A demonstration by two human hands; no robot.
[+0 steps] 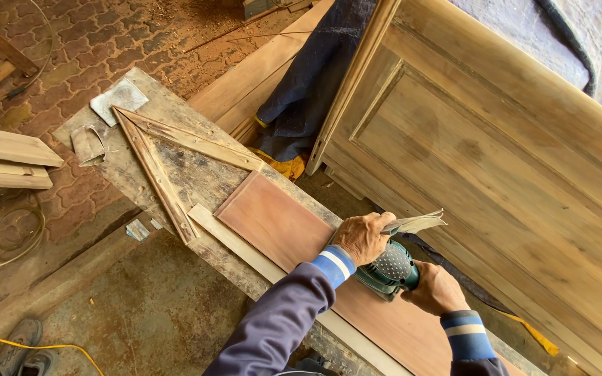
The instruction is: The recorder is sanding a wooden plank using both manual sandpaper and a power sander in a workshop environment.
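Note:
A green electric sander point(389, 268) is turned over, its perforated grey pad facing up, above a reddish-brown board point(273, 217) that lies flat on a worn workbench point(196, 182). My left hand point(362, 237) rests on the pad's upper edge and pinches a grey sheet of sandpaper point(416, 223) that sticks out to the right. My right hand point(437, 287) grips the sander's body from the right side. Both sleeves are dark blue with striped cuffs.
A triangular wooden frame point(165, 160) and two worn sandpaper pieces point(118, 99) lie on the bench's far end. A large panelled wooden door point(496, 153) leans on the right, beside a blue cloth point(308, 83). Planks point(8, 157), coiled cable point(12, 237) and shoes point(22, 348) sit on the left.

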